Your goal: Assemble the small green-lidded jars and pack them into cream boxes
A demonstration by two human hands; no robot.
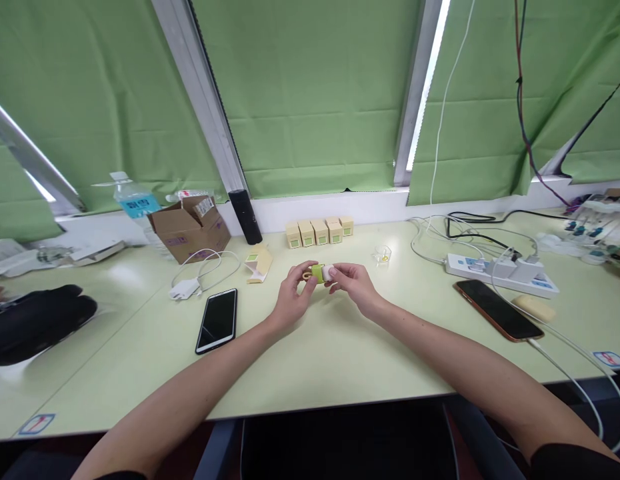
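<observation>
Between my two hands, above the middle of the table, is a small green-and-white piece (318,272) with a tan loop at its left end; its exact kind is too small to make out. My left hand (293,295) pinches the green, looped end. The white end sits between the thumb and fingers of my right hand (357,287). Just left of my hands stands an opened pale-yellow carton (259,264). A row of several small yellow boxes (320,232) lines the back of the table. Behind my right hand is a small clear plastic piece (383,255).
A phone (218,321), a white charger with cable (184,289), a cardboard box (190,230) and a black cylinder (245,217) are at left. On the right are a power strip (500,275), another phone (497,310) and loose cables. A black bag-like item (40,325) lies far left.
</observation>
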